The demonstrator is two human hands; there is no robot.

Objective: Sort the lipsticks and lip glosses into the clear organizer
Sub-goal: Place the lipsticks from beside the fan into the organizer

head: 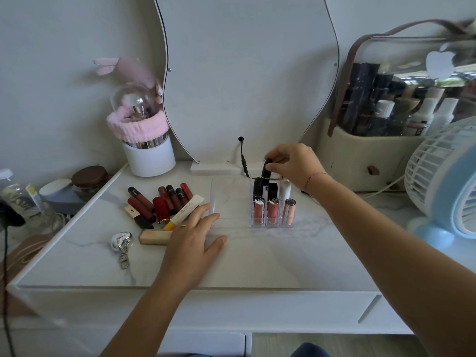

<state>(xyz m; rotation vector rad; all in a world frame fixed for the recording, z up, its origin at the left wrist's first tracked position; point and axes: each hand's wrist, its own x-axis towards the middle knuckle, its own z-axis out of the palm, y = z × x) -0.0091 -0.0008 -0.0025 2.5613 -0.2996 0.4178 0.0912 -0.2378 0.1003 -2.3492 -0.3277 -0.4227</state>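
Observation:
The clear organizer stands mid-table, its right-hand slots holding two pink glosses, a pale gloss, a white tube and black lipsticks. My right hand pinches the top of a black lipstick, tilted above a back slot. A pile of dark red lipsticks and glosses lies left of the organizer, with a white-and-yellow tube across it and a beige lipstick in front. My left hand rests flat on the table, fingers spread, touching the organizer's front left corner.
A silver heart keychain lies at the front left. A white brush holder with a pink band stands at the back left, a wavy mirror behind. A cosmetics case and a blue-white fan stand at the right.

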